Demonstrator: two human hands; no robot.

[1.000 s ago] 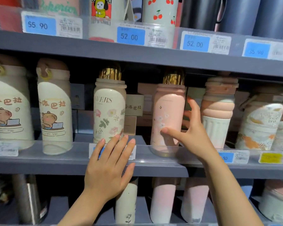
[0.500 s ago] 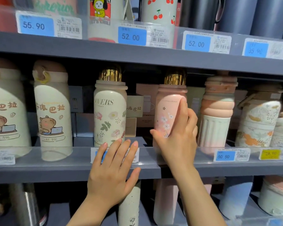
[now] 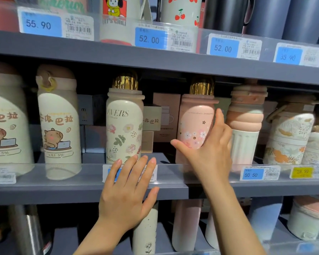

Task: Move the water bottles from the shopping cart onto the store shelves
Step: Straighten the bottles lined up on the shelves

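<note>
Right hand (image 3: 210, 150) of ours has closed back around the pink bottle (image 3: 193, 126), now standing on the middle shelf (image 3: 44, 192). Left hand (image 3: 127, 188) stays flat against the shelf edge, fingers straight. Looks like we're just straightening it.

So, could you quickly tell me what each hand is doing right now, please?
Left hand: open, straight fingers resting flat on the grey middle shelf edge.
Right hand: holding the pink flowered bottle with the gold cap.
</note>
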